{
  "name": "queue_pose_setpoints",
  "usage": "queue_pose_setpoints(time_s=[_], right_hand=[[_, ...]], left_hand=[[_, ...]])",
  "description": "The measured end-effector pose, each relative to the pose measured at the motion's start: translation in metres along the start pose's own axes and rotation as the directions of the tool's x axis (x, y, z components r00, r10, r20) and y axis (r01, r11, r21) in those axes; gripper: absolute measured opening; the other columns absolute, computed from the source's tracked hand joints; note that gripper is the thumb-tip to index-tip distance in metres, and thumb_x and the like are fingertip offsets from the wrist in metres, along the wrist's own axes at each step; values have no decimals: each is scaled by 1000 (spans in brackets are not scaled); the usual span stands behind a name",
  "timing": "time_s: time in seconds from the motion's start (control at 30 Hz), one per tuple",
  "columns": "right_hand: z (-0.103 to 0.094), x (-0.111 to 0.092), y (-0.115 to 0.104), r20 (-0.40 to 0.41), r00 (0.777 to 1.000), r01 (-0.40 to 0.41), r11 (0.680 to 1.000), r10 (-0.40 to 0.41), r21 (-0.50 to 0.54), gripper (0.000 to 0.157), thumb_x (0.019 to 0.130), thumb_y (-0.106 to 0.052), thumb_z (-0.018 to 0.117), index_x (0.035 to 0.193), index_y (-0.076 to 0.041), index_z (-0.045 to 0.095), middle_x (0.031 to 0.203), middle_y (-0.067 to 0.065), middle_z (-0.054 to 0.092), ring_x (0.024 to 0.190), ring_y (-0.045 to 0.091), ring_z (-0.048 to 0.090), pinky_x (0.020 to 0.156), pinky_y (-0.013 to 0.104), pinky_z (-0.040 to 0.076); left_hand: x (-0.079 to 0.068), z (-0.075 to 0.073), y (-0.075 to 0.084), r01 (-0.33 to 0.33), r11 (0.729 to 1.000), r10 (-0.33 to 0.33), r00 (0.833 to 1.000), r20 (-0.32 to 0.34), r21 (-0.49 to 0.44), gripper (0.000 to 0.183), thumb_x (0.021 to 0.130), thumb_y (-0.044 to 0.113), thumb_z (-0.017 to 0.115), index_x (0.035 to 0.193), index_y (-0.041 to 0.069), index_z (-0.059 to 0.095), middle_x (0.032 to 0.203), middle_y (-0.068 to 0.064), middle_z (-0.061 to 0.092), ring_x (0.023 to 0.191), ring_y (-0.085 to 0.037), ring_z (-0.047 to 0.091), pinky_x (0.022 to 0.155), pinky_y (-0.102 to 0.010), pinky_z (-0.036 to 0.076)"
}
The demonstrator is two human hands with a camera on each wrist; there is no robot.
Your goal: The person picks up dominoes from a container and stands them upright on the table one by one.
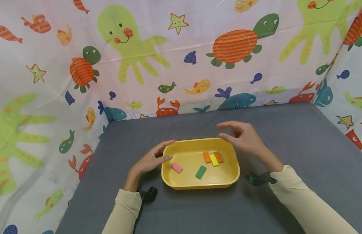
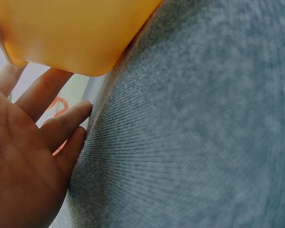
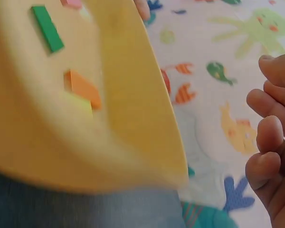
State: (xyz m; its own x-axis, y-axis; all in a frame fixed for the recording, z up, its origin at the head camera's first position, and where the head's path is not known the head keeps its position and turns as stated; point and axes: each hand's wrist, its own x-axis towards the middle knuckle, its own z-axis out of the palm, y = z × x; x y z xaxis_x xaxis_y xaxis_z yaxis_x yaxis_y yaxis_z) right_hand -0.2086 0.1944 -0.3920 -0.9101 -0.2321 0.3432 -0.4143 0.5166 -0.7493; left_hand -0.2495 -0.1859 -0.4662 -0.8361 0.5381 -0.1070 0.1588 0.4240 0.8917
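Observation:
A shallow yellow plastic tub (image 1: pixel 192 185) sits on the grey cloth. Inside lie small flat blocks: a pink one (image 1: pixel 176 167), a green one (image 1: pixel 200 172), and a yellow one (image 1: pixel 214 160) between two orange ones (image 1: pixel 207 157). My left hand (image 1: pixel 151 159) holds the tub's left end, thumb over the rim and fingers along the outside. In the left wrist view some fingers (image 2: pixel 64 126) spread below the tub's corner. Above the tub's far right corner hovers my right hand (image 1: pixel 242 136), fingers loosely bent, thumb apart from them, holding nothing.
Grey cloth (image 1: pixel 192 211) covers the table. A printed sea-animal curtain (image 1: pixel 184 71) stands along the back and both sides. A small blue thing (image 1: pixel 265 145) shows partly behind my right wrist. Black straps with cameras sit on both wrists, below light sleeves (image 1: pixel 309 201).

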Motion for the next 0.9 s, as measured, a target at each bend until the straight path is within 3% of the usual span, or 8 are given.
queue_pose_setpoints(time_s=[0.2, 0.37, 0.53, 0.73, 0.9], right_hand=[[24, 20, -18, 138, 990, 31, 999, -36, 38, 29, 93, -19, 75, 121, -14, 74, 93, 3, 72, 53, 17, 41, 49, 25, 33], [45, 33, -25, 269, 961, 43, 997, -60, 71, 26, 93, -17, 75, 119, -15, 76, 108, 4, 76, 51, 15, 41, 48, 23, 34], [69, 40, -25, 414, 904, 74, 993, -105, 91, 27, 93, -16, 75, 119, -12, 76, 114, 7, 77, 51, 11, 44, 49, 22, 37], [91, 44, -28, 566, 818, 54, 993, -105, 106, 26, 94, -16, 74, 119, -10, 76, 115, 11, 77, 50, 12, 42, 48, 21, 32], [102, 48, -33, 657, 744, 74, 992, -124, 103, 25, 94, -14, 74, 118, -10, 77, 114, 6, 77, 58, 14, 47, 52, 21, 36]], left_hand=[[1, 0, 1, 0, 1000, 1, 1000, -11, 26, 57, 98, 34, 68, 148, 45, 45, 151, 9, 50, 130, -22, 56, 112, -51, 46], [2, 1, 5, 8, 1000, -8, 1000, -16, 21, 56, 99, 31, 67, 149, 44, 45, 148, 8, 53, 127, -22, 57, 111, -51, 47], [0, 0, 5, 20, 1000, -20, 1000, -10, 14, 57, 98, 33, 67, 149, 44, 44, 148, 8, 53, 128, -21, 57, 112, -51, 45], [-1, -1, 5, 1, 1000, -1, 1000, -2, 24, 58, 98, 36, 67, 150, 43, 43, 152, 5, 50, 130, -23, 55, 112, -52, 45], [-1, 0, 4, -6, 1000, 7, 1000, -4, 27, 59, 97, 41, 67, 150, 43, 43, 153, 9, 48, 133, -23, 53, 112, -52, 45]])
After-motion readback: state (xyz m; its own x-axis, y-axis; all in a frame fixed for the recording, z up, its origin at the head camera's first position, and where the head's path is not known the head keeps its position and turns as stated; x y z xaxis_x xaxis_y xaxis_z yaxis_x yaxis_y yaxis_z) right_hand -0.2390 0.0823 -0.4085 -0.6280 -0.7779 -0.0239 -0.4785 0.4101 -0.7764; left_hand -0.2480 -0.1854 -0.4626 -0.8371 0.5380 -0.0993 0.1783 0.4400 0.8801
